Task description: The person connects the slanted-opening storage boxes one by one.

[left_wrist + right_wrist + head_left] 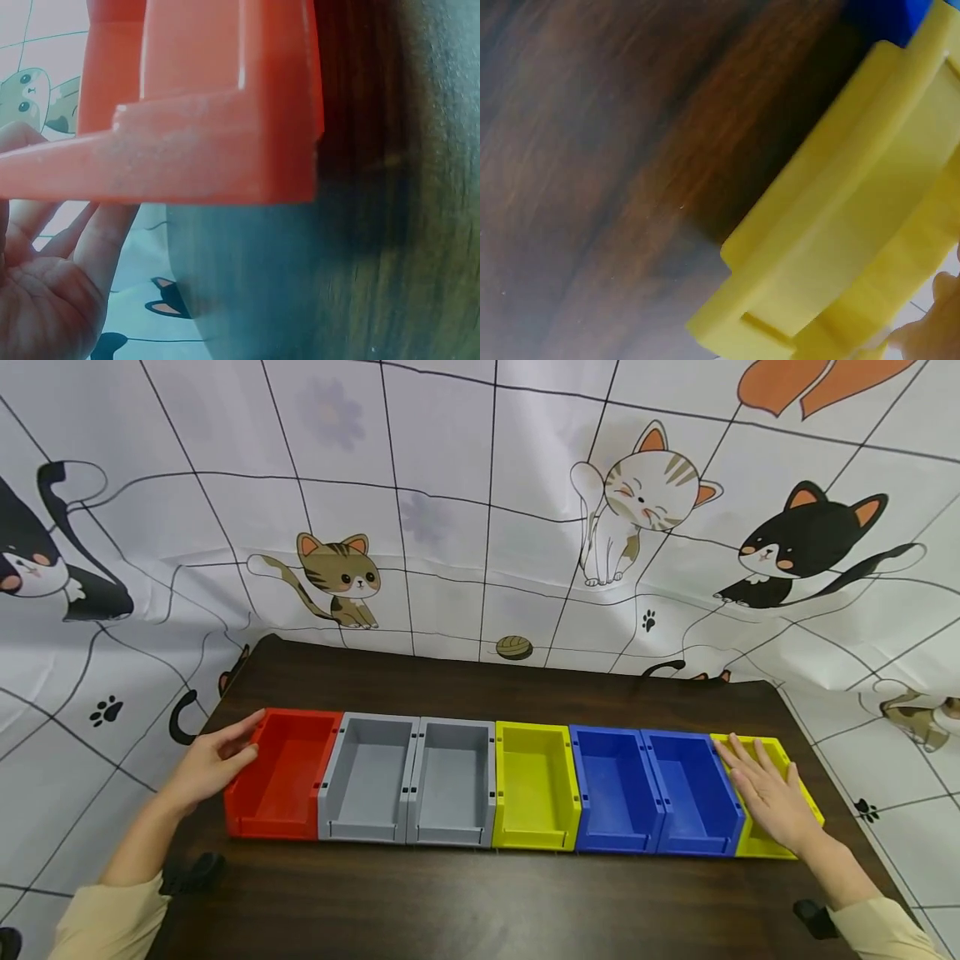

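A row of plastic storage bins stands side by side on the table. My left hand is at the left wall of the red bin, fingertips against its upper rim; the left wrist view shows the palm beside that wall. At the other end, my right hand lies over the yellow end bin, fingers extended and partly covering it. Between them sit two grey bins, the left one and the right one, a yellow bin, and two blue bins, the left one and the right one.
The dark wooden table extends in front of and behind the row. A white curtain printed with cats and grid lines hangs behind it and down both sides. Dark objects show near both forearms.
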The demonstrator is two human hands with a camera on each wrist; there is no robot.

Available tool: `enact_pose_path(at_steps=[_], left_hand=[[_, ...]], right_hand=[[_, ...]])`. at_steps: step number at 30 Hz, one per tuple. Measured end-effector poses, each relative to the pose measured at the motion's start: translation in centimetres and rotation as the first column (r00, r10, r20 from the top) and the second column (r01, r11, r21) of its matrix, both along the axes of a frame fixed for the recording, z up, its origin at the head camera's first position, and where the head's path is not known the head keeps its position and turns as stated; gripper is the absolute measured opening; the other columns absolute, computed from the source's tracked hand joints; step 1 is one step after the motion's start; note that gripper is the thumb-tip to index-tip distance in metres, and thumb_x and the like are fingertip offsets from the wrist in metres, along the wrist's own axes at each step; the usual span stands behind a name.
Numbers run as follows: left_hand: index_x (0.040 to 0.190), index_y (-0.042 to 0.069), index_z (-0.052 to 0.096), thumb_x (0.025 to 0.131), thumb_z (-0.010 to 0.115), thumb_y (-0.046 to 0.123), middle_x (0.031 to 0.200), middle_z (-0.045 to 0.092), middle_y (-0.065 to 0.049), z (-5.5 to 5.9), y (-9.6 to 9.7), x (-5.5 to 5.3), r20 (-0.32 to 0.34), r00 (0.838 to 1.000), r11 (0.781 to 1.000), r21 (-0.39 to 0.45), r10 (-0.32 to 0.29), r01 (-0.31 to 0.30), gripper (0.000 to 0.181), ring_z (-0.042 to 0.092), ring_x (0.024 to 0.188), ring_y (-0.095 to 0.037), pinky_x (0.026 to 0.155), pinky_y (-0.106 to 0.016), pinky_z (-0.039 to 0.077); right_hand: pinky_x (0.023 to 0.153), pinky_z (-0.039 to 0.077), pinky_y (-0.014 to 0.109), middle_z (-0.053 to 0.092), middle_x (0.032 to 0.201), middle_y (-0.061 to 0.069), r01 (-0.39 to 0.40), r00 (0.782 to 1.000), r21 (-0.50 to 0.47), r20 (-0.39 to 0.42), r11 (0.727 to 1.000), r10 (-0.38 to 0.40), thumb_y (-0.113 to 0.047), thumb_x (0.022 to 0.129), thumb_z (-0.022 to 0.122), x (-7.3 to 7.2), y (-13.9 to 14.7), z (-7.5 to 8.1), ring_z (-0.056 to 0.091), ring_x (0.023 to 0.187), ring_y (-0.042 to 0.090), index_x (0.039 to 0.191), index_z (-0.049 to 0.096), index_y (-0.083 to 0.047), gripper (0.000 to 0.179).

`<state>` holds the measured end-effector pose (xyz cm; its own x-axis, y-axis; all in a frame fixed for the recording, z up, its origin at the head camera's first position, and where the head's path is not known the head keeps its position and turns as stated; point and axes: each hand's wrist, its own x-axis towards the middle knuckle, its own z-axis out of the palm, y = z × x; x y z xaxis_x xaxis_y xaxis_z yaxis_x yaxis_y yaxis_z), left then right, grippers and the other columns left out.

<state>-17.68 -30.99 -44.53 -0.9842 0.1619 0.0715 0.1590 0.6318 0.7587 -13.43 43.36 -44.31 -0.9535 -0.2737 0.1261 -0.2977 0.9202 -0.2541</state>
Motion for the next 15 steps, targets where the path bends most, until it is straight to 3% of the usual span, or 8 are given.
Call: enact_pose_path(at_steps=[5,8,12,15], left_hand=[[0.139,-0.006,0.037,0.094,0.054,0.006,0.124,0.048,-0.038,-0.1,-0.3,0.1,-0.006,1.000,1.000,-0.003,0.003,-0.003,0.050,0.049,0.080,0.012,0.064,-0.014,0.049],[0.140,-0.005,0.037,0.095,0.053,0.007,0.124,0.048,-0.038,0.0,-0.3,0.2,-0.004,1.000,1.000,-0.017,0.003,-0.003,0.050,0.049,0.080,0.010,0.063,-0.015,0.049],[0.140,-0.005,0.037,0.094,0.053,0.006,0.123,0.049,-0.038,0.3,0.1,0.2,-0.004,1.000,0.998,-0.064,0.014,-0.014,0.050,0.057,0.083,-0.008,0.062,-0.017,0.049],[0.138,-0.007,0.039,0.094,0.053,0.007,0.122,0.049,-0.038,0.7,0.5,0.2,-0.027,0.999,0.993,-0.112,0.026,-0.029,0.048,0.059,0.087,-0.027,0.062,-0.022,0.051]], right_hand=[[0.095,-0.015,0.071,0.013,0.155,0.011,0.007,1.000,0.022,-0.006,1.000,-0.007,-0.024,0.102,0.033,0.1,-0.1,0.0,-0.005,0.141,0.034,0.151,0.022,-0.022,0.050],[0.094,-0.014,0.073,0.016,0.155,0.011,-0.005,1.000,-0.014,-0.015,1.000,0.005,-0.022,0.101,0.037,0.1,-0.2,0.2,-0.003,0.141,0.034,0.149,0.027,-0.020,0.049],[0.096,-0.010,0.072,0.028,0.150,0.018,-0.018,0.997,-0.087,-0.078,0.996,0.011,-0.019,0.099,0.044,0.0,-0.3,0.7,0.005,0.142,0.032,0.147,0.034,-0.016,0.049],[0.101,0.004,0.070,0.039,0.141,0.024,-0.023,0.985,-0.108,-0.175,0.994,0.004,-0.016,0.097,0.050,-0.4,-0.6,1.2,0.018,0.139,0.036,0.143,0.040,-0.013,0.048]])
